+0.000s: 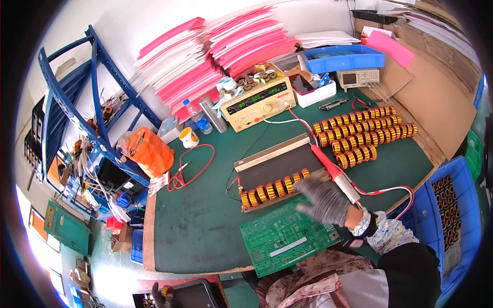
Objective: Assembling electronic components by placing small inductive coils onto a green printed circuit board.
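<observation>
My right hand [328,201], in a grey knitted glove, reaches over the near edge of a dark test tray [275,169]. Its fingers are stretched out and slightly blurred; nothing shows in them. Just left of it, a row of copper toroidal coils [270,191] stands along that tray. Beneath the hand lies a large green circuit board [280,233], overhanging the table's front edge. At the lower left, my left hand [157,297], in a dark glove, is partly cut off by the frame. A copper toroidal coil [166,291] is in its fingers, beside a black tray [192,295].
A red-and-white probe [334,172] with its cable lies right of the test tray. Several rows of coils [359,131] stand behind it. A power supply [259,102], bottle [199,119] and orange bag [150,151] sit farther back. Blue bins [421,218] flank the right edge.
</observation>
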The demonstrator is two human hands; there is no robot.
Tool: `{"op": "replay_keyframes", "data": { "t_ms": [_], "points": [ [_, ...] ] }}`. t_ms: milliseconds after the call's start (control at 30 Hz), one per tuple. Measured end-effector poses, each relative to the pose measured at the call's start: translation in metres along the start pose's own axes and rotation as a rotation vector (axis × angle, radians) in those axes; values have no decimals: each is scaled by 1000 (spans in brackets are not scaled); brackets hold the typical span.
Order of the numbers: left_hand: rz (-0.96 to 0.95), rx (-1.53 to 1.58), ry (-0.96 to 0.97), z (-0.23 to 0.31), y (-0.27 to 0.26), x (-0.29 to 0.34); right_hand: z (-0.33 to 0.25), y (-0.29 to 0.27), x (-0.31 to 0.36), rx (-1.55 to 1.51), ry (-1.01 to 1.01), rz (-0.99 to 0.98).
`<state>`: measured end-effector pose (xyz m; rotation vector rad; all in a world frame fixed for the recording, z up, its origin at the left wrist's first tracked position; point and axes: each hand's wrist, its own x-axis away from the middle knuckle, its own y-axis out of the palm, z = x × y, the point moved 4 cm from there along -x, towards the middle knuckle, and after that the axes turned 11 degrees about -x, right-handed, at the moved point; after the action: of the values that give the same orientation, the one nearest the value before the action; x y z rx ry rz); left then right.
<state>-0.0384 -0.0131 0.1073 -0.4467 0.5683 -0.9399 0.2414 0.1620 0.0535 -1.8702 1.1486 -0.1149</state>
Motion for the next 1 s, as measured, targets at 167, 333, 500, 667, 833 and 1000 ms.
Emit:
{"op": "replay_keyframes", "data": {
  "t_ms": [167,333,500,667,833,1000],
  "points": [
    [-336,251,-9,-38,-23,39,-58,94,24,-1225,67,-653],
    [-431,-365,717,55,81,24,-79,94,32,-1662,178,-757],
    [-311,-255,657,50,95,-2,-1,12,31,-992,120,-162],
    [-339,-423,580,-54,113,-18,54,-33,3,10,81,59],
    [-239,-599,606,-85,124,-12,91,-18,-19,235,202,-161],
    [-280,-589,588,-80,128,-13,87,-17,-22,230,158,-242]
  ]
}}
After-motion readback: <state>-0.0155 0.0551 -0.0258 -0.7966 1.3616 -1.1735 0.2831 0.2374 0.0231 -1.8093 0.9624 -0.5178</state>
